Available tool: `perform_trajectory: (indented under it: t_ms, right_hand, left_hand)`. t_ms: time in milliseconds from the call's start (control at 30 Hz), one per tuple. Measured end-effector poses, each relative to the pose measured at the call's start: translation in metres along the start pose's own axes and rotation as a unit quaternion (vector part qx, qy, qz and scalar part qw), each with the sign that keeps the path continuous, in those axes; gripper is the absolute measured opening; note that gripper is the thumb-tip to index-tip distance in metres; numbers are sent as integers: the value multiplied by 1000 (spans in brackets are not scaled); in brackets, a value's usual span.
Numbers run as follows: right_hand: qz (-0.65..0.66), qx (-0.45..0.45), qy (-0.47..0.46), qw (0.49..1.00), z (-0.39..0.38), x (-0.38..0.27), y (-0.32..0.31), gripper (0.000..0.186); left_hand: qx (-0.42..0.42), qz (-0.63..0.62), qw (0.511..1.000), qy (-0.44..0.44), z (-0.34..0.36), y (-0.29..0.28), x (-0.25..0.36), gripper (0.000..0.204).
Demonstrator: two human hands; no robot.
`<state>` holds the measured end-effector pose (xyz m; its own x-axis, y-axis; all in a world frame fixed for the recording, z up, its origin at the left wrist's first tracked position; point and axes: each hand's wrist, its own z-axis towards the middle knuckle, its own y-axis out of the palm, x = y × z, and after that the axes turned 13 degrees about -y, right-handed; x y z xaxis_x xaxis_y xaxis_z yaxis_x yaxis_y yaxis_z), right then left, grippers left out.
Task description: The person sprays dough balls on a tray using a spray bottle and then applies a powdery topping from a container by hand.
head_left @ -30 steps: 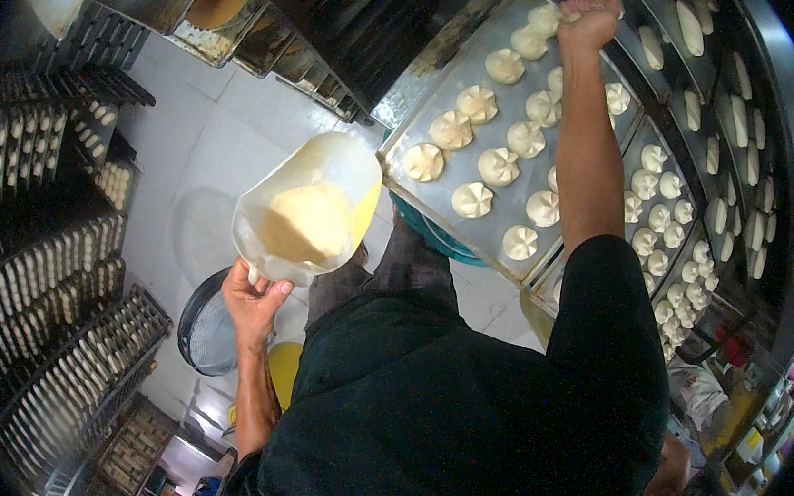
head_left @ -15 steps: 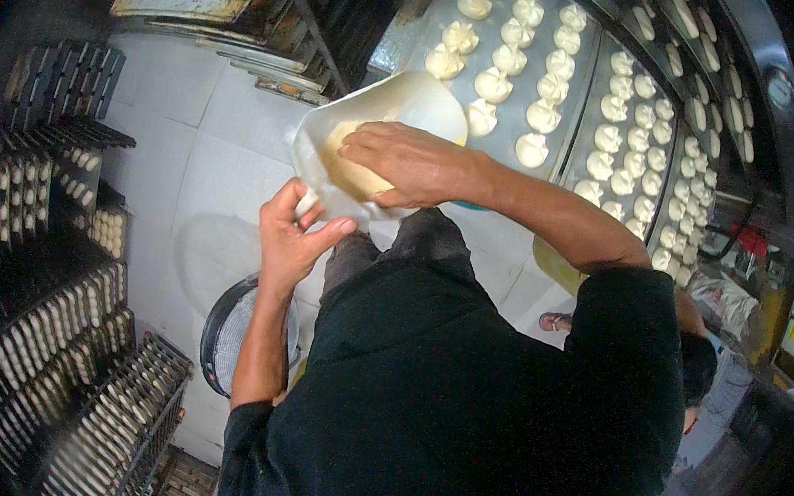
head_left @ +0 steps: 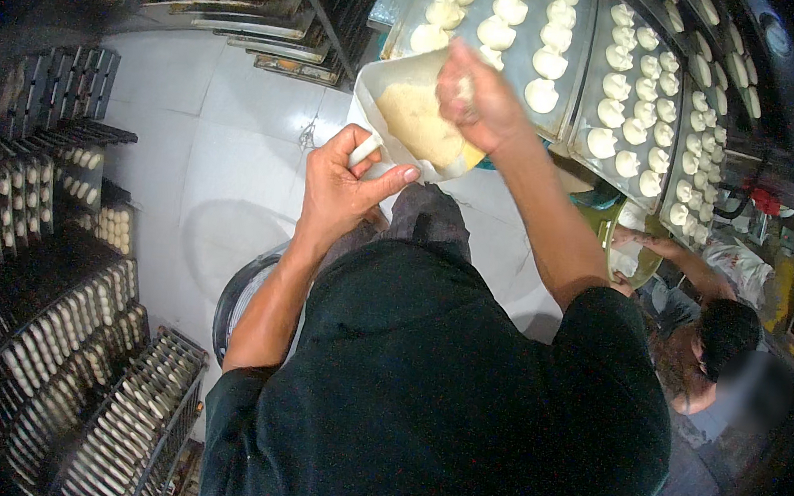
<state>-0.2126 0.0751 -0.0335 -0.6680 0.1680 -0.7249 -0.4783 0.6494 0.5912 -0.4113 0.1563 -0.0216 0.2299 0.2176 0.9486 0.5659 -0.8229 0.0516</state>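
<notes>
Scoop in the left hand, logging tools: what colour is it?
White scoop, holding pale yellow crumbs; head view.

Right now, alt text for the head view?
Seen from above, a person's left hand holds a white scoop of pale yellow crumbs by its handle while the right hand reaches into it. Ahead are metal trays of white dough pieces; racks of rolls stand at left.

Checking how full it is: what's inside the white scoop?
The white scoop, gripped at its handle by the left hand, holds a heap of pale yellow crumbly powder. The right hand reaches in, its fingers covering part of the heap.
</notes>
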Motion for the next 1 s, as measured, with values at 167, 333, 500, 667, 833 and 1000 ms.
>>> perform_trajectory:
  t_ms: [167, 333, 500, 667, 833, 1000]
  right_hand:
    - [124, 61, -157, 978, 31, -50, -22, 34]
    - [19, 138, -270, 953, 73, -41, -66, 37]
    - [7, 197, -278, 940, 92, -25, -88, 37]
    - [-1, 177, -289, 941, 102, -41, -94, 39]
    - [17, 212, -342, 915, 130, -58, -93, 39]
    - [-15, 181, -313, 932, 140, -61, -113, 38]
  left_hand:
    - [24, -43, 997, -51, -7, -10, 16, 24]
    - [125, 5, 992, -7, -12, -32, -6, 23]
    - [184, 2, 983, -25, -17, -41, -12, 23]
    - [211, -35, 976, -31, -13, -39, -16, 24]
    - [207, -14, 978, -33, -3, -38, -14, 26]
    - [208, -39, 977, -30, 9, -32, -8, 29]
